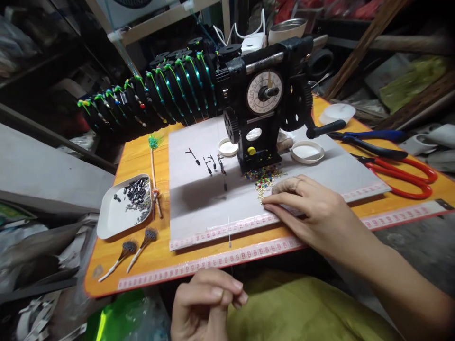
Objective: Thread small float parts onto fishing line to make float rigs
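My right hand [313, 208] reaches onto the pale board [199, 208], its thumb and forefinger pressed together at the near edge of a pile of tiny brass-coloured and multicoloured pieces [265, 181]. Whatever is in that pinch is too small to name. My left hand [209, 300] is in front of the table with its fingers curled together; what they hold, if anything, cannot be made out. A thin line with a small grey piece [230, 245] hangs above that hand. Behind the pile stands a black hand-cranked machine [261, 128] with a round numbered dial [265, 92].
A row of black spools [170, 92] with green line extends left from the machine. A white tray [106, 222] holds dark small parts. Red-handled scissors [405, 177] and pliers [373, 144] lie right. Pink measuring tape [249, 255] runs along the table's front edge.
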Available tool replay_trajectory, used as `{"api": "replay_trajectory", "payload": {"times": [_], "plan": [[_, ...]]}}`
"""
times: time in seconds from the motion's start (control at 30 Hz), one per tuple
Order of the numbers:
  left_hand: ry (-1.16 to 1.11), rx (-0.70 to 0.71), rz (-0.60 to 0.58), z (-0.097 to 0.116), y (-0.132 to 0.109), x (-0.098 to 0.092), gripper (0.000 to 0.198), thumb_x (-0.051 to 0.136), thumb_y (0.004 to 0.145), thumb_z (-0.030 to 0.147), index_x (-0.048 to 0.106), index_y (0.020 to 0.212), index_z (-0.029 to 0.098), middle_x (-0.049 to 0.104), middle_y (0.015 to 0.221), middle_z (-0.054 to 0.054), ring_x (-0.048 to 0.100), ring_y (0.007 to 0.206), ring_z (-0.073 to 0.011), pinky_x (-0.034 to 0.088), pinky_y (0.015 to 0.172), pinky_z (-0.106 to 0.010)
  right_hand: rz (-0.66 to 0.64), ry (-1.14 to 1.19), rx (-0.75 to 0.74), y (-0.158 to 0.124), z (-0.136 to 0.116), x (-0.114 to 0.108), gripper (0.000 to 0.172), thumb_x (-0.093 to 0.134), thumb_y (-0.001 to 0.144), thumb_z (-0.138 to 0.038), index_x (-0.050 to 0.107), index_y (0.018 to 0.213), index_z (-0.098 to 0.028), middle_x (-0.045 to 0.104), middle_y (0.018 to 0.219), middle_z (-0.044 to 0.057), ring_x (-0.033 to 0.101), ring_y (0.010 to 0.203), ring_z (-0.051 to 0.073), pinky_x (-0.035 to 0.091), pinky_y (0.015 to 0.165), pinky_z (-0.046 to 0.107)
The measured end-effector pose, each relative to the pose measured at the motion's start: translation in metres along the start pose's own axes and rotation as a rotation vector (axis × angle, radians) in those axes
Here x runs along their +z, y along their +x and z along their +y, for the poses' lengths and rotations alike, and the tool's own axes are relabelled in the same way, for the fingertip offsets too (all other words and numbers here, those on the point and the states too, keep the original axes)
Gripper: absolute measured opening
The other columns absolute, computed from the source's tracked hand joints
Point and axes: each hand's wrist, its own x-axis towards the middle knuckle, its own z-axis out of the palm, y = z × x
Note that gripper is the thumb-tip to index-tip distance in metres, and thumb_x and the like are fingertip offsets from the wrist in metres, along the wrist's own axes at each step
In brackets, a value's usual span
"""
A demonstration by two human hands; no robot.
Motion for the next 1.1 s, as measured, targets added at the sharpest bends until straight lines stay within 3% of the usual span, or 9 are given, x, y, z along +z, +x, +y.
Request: {"api": "replay_trajectory", "payload": {"times": [0.17, 0.63, 0.77, 1.0, 1.1], "plan": [[-0.023, -0.065, 0.003, -0.005, -0.005, 0.003, 0.011, 0.076, 0.089, 0.021, 0.066, 0.083, 0.021, 0.075, 0.072, 0.001, 0.066, 0.056, -0.0097, 0.053, 0.051, -0.015, -0.054, 0.042, -0.048, 0.003, -0.01, 0.002, 0.016, 0.057, 0.099, -0.015, 0.073, 0.103, -0.013, 0.066, 0.093, 0.011, 0.06, 0.089, 0.023, 0.052, 0.076, 0.036], [-0.017, -0.267, 0.066, -0.005, -0.007, 0.006, 0.017, 0.079, 0.088, 0.028, 0.063, 0.092, 0.025, 0.075, 0.071, 0.005, 0.067, 0.055, -0.006, 0.052, 0.055, -0.011, 0.053, -0.015, -0.149, -0.014, -0.026, 0.013, 0.017, 0.068, 0.093, -0.012, 0.069, 0.109, -0.008, 0.066, 0.098, 0.014, 0.058, 0.089, 0.024, 0.053, 0.078, 0.038], [-0.037, -0.306, 0.088, -0.004, -0.006, 0.008, 0.02, 0.08, 0.087, 0.029, 0.063, 0.098, 0.027, 0.075, 0.07, 0.005, 0.067, 0.054, -0.0056, 0.053, 0.055, -0.01, 0.056, 0.074, -0.187, -0.018, -0.026, 0.013, 0.023, 0.061, 0.093, -0.001, 0.07, 0.111, -0.01, 0.067, 0.099, 0.012, 0.06, 0.091, 0.021, 0.053, 0.081, 0.034], [-0.092, -0.351, 0.024, -0.002, -0.005, 0.009, 0.025, 0.08, 0.087, 0.029, 0.061, 0.102, 0.024, 0.076, 0.071, 0.005, 0.067, 0.055, -0.0051, 0.053, 0.055, -0.011, 0.003, 0.117, -0.238, -0.025, -0.015, 0.01, 0.032, 0.058, 0.093, 0.001, 0.067, 0.12, -0.014, 0.07, 0.112, 0.012, 0.063, 0.101, 0.023, 0.053, 0.089, 0.036], [-0.1, -0.382, 0.009, -0.001, -0.005, 0.008, 0.028, 0.08, 0.087, 0.029, 0.059, 0.104, 0.024, 0.076, 0.071, 0.004, 0.067, 0.056, -0.0059, 0.053, 0.055, -0.011, 0.028, 0.127, -0.26, -0.024, -0.011, 0.015, 0.031, 0.055, 0.093, 0.0, 0.069, 0.114, -0.017, 0.07, 0.105, 0.011, 0.064, 0.093, 0.023, 0.054, 0.083, 0.036]]}}
